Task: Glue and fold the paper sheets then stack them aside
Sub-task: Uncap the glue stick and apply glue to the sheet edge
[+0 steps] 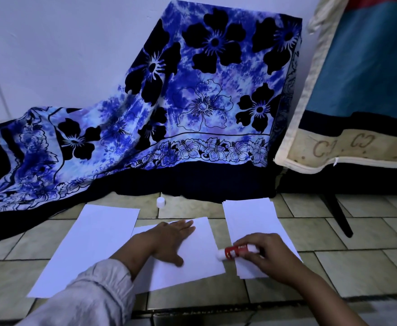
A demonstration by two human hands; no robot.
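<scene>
A white paper sheet (192,262) lies on the tiled floor in front of me. My left hand (169,241) rests flat on it, fingers straight. My right hand (267,255) grips a red glue stick (234,251), whose white tip touches the sheet's right edge. To the left lies a pile of flat white sheets (94,243), partly under the middle sheet. On the right sits a stack of folded sheets (251,222), partly covered by my right hand. The glue stick's white cap (160,202) stands on the floor behind the papers.
A blue flowered cloth (169,109) drapes over something against the wall behind the papers. A cream zipped bag (348,114) stands at the right, with a dark leg (341,215) reaching the floor. Tiled floor (357,264) surrounds the papers.
</scene>
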